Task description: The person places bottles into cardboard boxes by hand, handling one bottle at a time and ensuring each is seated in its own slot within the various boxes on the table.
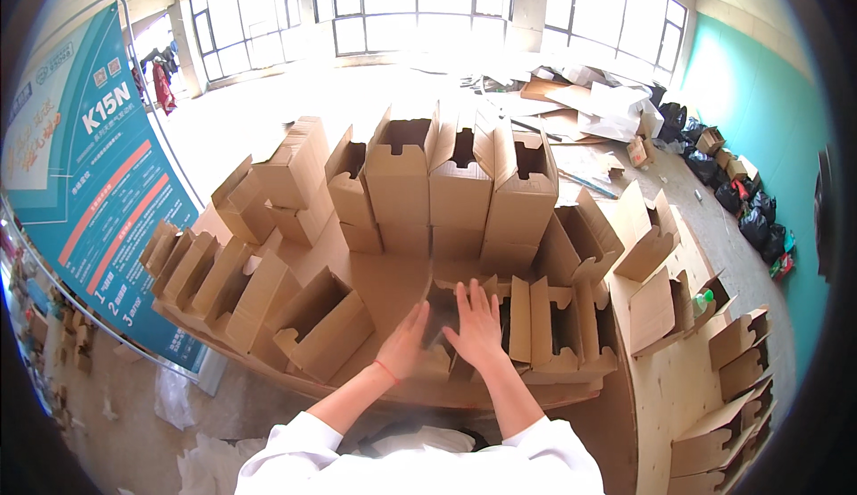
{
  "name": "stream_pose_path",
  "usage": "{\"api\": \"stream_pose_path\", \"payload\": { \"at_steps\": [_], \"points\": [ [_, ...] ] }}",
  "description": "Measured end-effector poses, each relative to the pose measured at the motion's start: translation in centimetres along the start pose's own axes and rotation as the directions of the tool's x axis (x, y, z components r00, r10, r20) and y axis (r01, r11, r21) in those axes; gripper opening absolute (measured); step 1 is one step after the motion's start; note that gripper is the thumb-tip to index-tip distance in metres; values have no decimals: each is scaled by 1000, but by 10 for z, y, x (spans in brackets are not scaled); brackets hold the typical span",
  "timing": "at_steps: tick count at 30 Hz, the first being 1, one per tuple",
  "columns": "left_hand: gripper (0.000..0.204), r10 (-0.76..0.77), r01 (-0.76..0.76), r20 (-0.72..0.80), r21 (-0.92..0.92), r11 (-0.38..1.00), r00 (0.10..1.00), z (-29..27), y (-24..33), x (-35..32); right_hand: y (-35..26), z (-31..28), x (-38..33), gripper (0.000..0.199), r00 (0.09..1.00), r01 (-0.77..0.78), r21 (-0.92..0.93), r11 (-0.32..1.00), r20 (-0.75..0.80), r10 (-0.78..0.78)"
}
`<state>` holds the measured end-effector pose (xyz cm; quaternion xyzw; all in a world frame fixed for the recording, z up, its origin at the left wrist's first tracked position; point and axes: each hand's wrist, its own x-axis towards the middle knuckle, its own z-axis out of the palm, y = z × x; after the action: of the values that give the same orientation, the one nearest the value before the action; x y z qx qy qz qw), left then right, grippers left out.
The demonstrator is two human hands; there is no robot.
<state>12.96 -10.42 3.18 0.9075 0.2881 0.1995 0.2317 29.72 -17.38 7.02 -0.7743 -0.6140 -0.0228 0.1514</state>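
Both of my hands are over a brown cardboard box (434, 366) at the near edge of the table, one at each side of it. My left hand (404, 345) has its fingers stretched out and slightly blurred, holding nothing. Fingers spread, my right hand (476, 324) is also open. Whether either palm touches the box, I cannot tell. Close by on the right stands a row of open-topped cardboard boxes (541, 321). To the left lies a wider open box (326, 325), tilted.
Taller stacked boxes (402, 183) stand at the back of the table (384, 272). More boxes (207, 272) line its left side. A wooden board (661, 406) with open boxes is on the right. A blue banner (107, 183) stands left; flattened cardboard (571, 102) lies far off.
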Motion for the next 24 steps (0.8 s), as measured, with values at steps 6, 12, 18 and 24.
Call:
{"api": "stream_pose_path", "payload": {
  "at_steps": [6, 12, 18, 24],
  "points": [
    [84, -28, 50, 114, -198, 979, 993, -13, 20, 4, -1, 20, 44, 52, 935, 71, -6, 997, 350, -64],
    [62, 48, -15, 272, -119, 993, 961, 5, -4, 5, 5, 83, 37, 41, 958, 83, 486, 870, -278, 64],
    [62, -55, 63, 30, -447, 893, 998, 43, -44, -10, -17, 73, 20, 45, 996, -34, 392, 920, 85, 1],
    [81, -362, 442, 265, -656, 611, 894, 53, -52, -1, -5, 68, 4, 50, 998, 51, 254, 966, 14, -57]
  ]
}}
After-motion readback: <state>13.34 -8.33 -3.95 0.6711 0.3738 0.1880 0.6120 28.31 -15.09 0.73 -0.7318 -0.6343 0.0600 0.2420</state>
